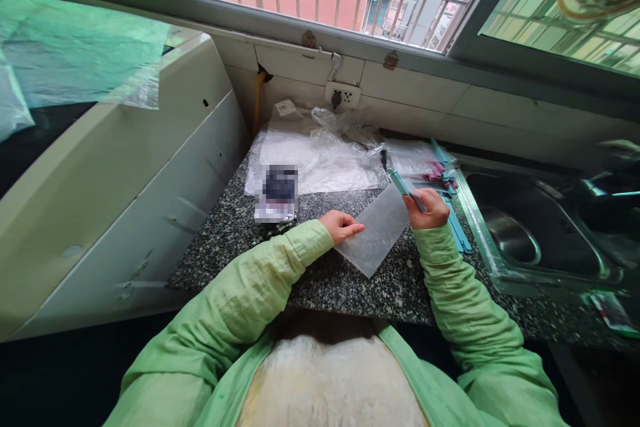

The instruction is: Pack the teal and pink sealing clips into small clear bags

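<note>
A small clear plastic bag (376, 232) lies flat on the speckled granite counter (345, 280) in front of me. My left hand (341, 225) rests on its left edge with the fingers curled and pressing it down. My right hand (426, 207) grips a teal strip-like tool (403, 185) whose end sits at the bag's upper right corner. Both arms wear light green sleeves.
Crumpled clear plastic bags (320, 157) lie at the back of the counter. More teal strips (450, 203) and small pink pieces (436, 175) sit beside the steel sink (530, 230) on the right. A blurred packet (277, 195) lies left; a white appliance (115, 173) stands far left.
</note>
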`<state>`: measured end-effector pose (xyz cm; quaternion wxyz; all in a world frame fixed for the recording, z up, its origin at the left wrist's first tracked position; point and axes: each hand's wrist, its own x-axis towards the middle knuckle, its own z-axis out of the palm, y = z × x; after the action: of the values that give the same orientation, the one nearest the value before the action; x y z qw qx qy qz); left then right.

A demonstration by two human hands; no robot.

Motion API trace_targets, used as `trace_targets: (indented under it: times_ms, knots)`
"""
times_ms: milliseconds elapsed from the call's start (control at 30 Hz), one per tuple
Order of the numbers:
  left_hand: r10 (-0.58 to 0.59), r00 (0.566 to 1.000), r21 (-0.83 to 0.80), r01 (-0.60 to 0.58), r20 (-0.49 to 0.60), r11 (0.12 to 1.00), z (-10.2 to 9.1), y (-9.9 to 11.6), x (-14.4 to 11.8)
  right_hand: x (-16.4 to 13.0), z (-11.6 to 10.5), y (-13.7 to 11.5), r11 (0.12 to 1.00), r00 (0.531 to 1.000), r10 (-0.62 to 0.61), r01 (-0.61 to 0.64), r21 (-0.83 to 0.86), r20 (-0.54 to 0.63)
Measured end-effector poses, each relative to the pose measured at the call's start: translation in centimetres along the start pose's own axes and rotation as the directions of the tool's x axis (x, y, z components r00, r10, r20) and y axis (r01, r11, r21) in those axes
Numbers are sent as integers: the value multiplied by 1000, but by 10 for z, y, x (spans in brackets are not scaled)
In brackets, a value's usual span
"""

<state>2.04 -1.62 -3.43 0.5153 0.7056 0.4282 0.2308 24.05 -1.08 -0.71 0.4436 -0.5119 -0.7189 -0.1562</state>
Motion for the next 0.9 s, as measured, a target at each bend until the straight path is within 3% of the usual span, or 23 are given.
trace_targets:
  times_ms: [367,633,900]
  knots:
    - [-48,997,30,47,56,998,2,-3,0,2,0,19,996,996,62,-66,-54,-69]
    - [8,998,109,-15,57,994,-1,-3,0,1,0,20,994,997,75,-77,-73,-36]
    - [86,991,64,-93,99,994,1,-9,0,2,1,21,999,999,41,-41,-29,-31]
